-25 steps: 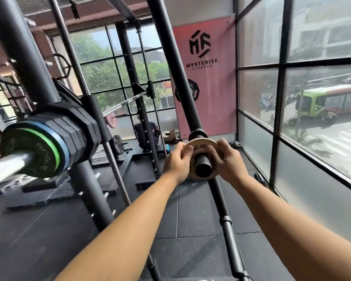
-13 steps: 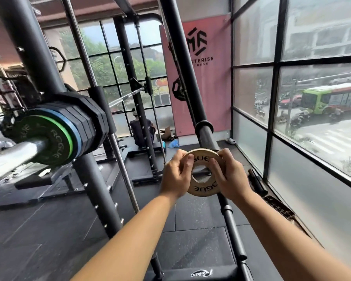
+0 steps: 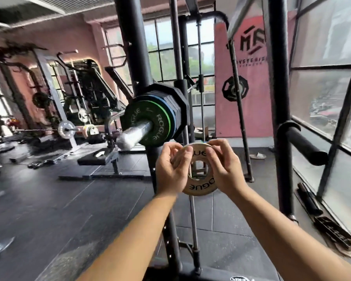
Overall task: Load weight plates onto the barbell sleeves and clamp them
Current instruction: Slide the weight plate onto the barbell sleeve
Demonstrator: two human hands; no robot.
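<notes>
Barbell sleeve [image 3: 135,133]: found loaded with stacked plates [image 3: 160,120]. Small plate [image 3: 199,186]: found gripped at opposite edges by left hand [image 3: 170,171] and right hand [image 3: 225,173], apart from sleeve.

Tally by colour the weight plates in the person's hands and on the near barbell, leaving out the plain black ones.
Cream plate: 1
Green-striped plate: 1
Blue-edged plate: 1
Total: 3
</notes>
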